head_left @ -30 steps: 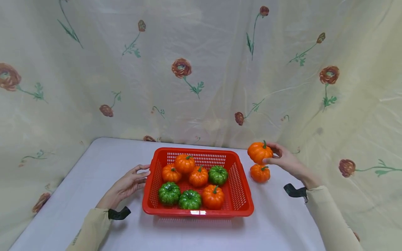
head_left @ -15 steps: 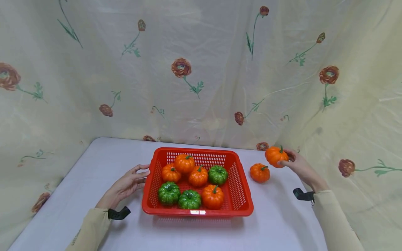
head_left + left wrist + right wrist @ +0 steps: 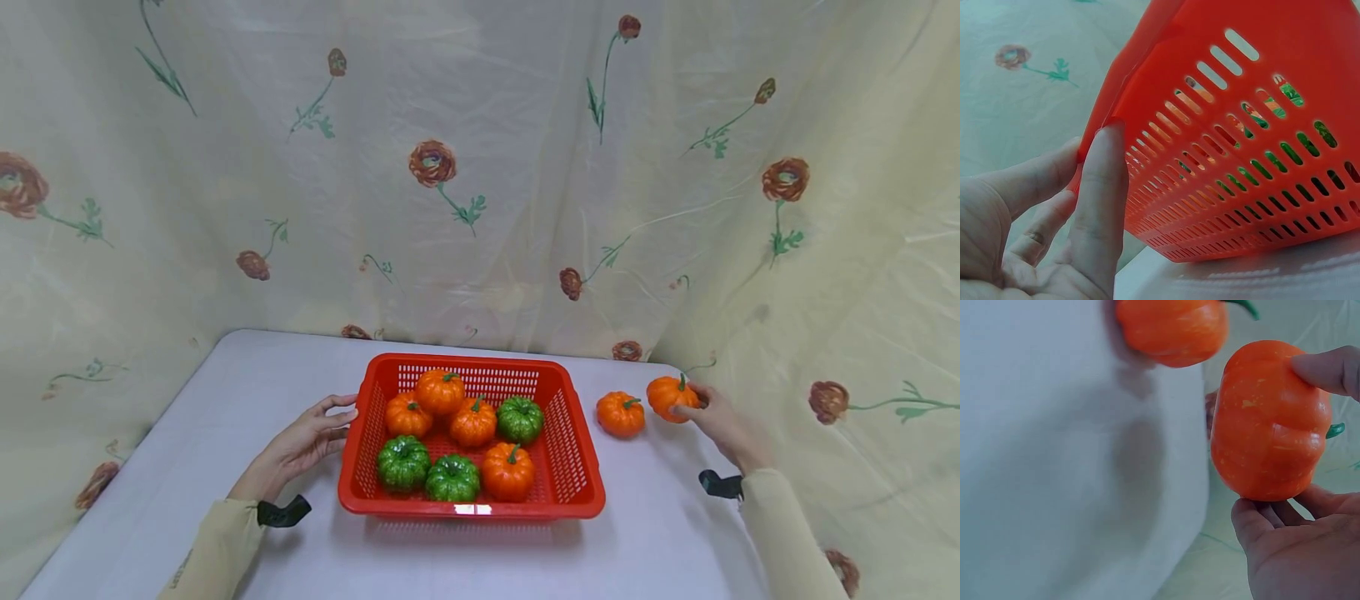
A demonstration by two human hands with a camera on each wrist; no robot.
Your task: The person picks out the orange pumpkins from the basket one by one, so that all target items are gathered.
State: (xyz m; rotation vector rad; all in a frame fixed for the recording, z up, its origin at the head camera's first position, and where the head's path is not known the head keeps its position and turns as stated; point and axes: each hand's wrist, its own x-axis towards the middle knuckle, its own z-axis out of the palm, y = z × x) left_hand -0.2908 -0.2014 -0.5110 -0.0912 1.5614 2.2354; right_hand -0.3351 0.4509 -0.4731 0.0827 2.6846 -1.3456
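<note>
In the head view a red slotted plastic basket (image 3: 472, 508) stands mid-table, holding several small orange and green pumpkins. My left hand (image 3: 307, 440) grips its left rim; the left wrist view has the rim between the fingers (image 3: 1100, 187). At the table's right side, my right hand (image 3: 726, 425) holds an orange pumpkin (image 3: 1270, 425) with a green stem. Thumb and fingertips press on opposite sides of it. Its shadow lies apart from it on the table, so it is slightly raised. A second orange pumpkin (image 3: 620, 414) rests on the table between the basket and the held one.
The white table (image 3: 300, 542) has rounded far corners. A floral curtain (image 3: 510, 208) hangs close behind it and along both sides. Inside the basket are green pumpkins (image 3: 453, 478) in front and orange pumpkins (image 3: 440, 392) further back.
My right hand has carried the orange pumpkin rightward and then down, from above the resting pumpkin to the right of it. The left hand and the basket have stayed in place.
</note>
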